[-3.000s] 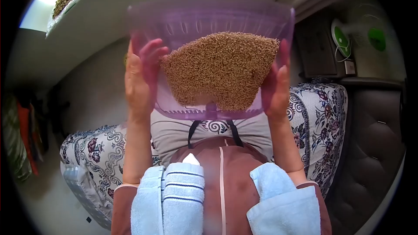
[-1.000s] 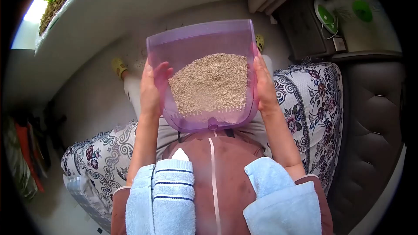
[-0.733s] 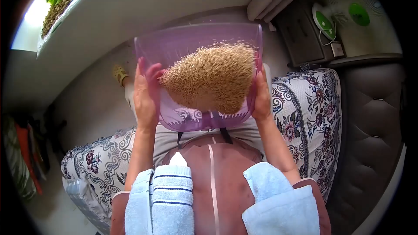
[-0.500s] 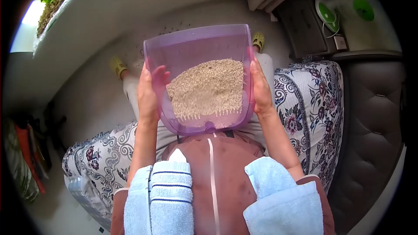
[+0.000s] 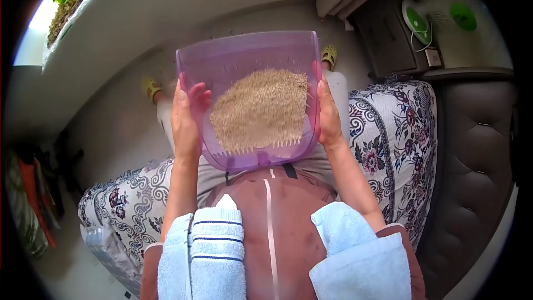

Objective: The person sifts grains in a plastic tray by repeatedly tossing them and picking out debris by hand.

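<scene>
A purple see-through plastic tray with raised sides is held over my lap. A mound of small tan grains lies in it, and its lower edge breaks up along a row of comb-like slits. My left hand grips the tray's left side, thumb outside, with its fingers showing pink through the plastic. On the opposite side, my right hand holds the wall, its fingers partly hidden. The near edge of the tray, with a small round knob, is close to my brown top.
Light blue towels hang over my shoulders. A patterned bedspread lies on both sides of me. At right are a dark padded headboard, a nightstand and a green-and-white fan. Dark specks dot the floor beyond the tray.
The tray has shifted slightly left with both hands. The grains have blurred and heaped differently, their top edge now higher and more rounded.
</scene>
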A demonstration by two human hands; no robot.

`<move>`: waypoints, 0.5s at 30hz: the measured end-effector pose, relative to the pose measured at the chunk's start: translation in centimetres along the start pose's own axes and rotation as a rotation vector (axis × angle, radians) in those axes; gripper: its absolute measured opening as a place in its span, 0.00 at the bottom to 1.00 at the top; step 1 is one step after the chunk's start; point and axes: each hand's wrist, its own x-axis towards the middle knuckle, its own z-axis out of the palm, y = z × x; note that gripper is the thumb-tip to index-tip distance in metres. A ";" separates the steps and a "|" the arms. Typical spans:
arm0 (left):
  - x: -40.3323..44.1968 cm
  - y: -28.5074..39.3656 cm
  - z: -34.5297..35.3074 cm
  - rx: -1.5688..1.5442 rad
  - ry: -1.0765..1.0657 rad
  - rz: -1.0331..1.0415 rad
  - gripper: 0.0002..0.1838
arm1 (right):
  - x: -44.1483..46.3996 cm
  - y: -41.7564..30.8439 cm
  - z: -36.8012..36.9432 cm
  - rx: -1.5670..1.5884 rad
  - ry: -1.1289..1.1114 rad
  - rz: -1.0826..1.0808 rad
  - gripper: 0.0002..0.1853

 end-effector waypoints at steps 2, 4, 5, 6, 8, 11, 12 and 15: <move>0.2 0.2 -0.2 -0.020 0.028 -0.051 0.29 | 0.6 -2.1 0.8 -0.030 -0.012 0.024 0.27; 0.0 1.4 0.0 -0.165 0.027 -0.021 0.28 | 0.8 -6.4 2.6 0.016 -0.071 0.018 0.27; -0.2 2.0 0.2 -0.238 0.024 -0.011 0.28 | 0.6 -8.3 3.4 0.037 -0.097 0.018 0.27; -0.7 2.6 0.9 -0.280 0.022 0.058 0.27 | 0.2 -9.6 3.8 0.049 -0.121 -0.046 0.27; -1.7 3.6 2.4 -0.363 0.015 0.190 0.27 | -0.9 -11.2 4.2 0.070 -0.163 -0.172 0.27; -0.9 0.8 1.9 -0.176 -0.028 0.118 0.28 | -1.1 -4.2 0.2 0.174 -0.066 -0.055 0.27; -0.8 -0.2 1.8 -0.114 -0.035 0.072 0.28 | -1.3 -2.6 -0.7 0.197 0.005 0.013 0.27; -0.8 -0.8 1.4 -0.016 -0.043 0.015 0.30 | -1.6 -0.3 -1.8 0.180 -0.011 0.040 0.27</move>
